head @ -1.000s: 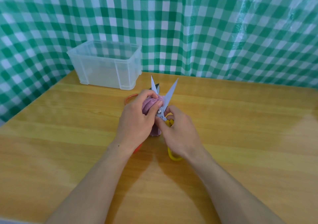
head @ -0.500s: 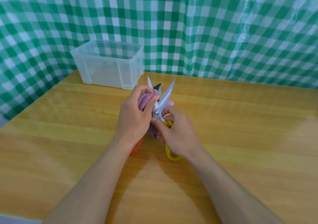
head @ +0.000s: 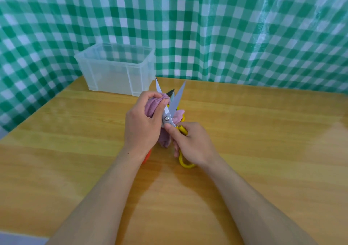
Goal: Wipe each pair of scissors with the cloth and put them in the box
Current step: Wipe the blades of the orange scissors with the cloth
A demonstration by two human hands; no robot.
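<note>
While left fingers (head: 150, 95) pinch cloth (head: 150, 107) on a blade (head: 158, 87), right fingers (head: 170, 131) — apparently — grip scissors (head: 177, 98).

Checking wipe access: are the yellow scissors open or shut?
Open. The yellow scissors have their blades spread in a V, tips well apart.

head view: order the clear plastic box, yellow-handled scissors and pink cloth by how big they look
1. clear plastic box, largest though farthest.
2. yellow-handled scissors.
3. pink cloth; it is bunched and partly covered, so its rank against the scissors is unsure.
</note>
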